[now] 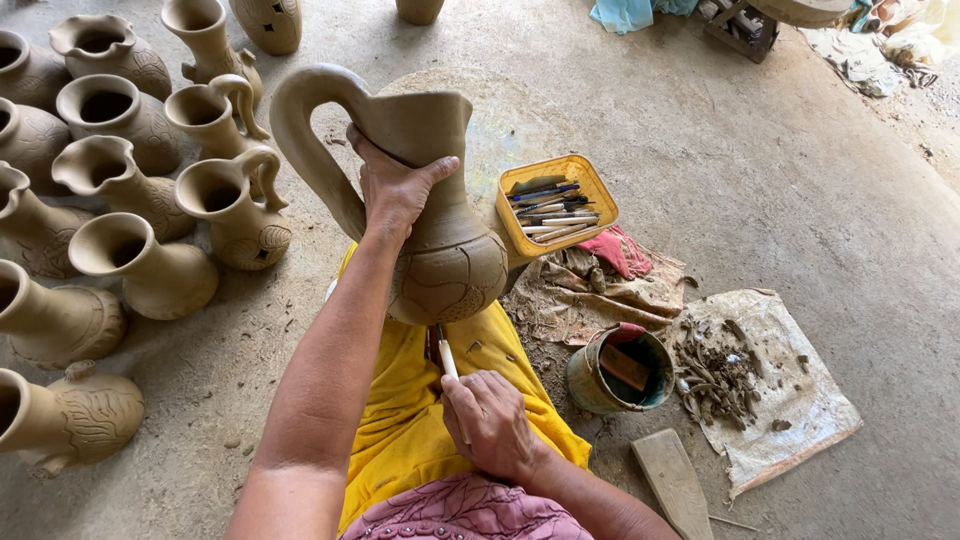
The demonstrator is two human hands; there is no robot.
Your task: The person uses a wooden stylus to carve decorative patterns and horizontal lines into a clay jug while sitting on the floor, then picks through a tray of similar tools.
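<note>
The unfired clay jug [440, 240], tan with carved belly and looped handle, is gripped at its neck by left-hand fingers [395, 185]; right-hand fingers [490, 420] grasp a carving tool [446, 355], its tip hidden beneath the jug.

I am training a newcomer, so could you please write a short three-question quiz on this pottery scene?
1. True or false: the left hand grips the clay jug at its neck.
2. The right hand holds: A a sponge, B a thin white-handled tool, C a brush.
3. What stands in the yellow tray?

Key: 1 true; 2 B; 3 a bundle of slim tools.
</note>
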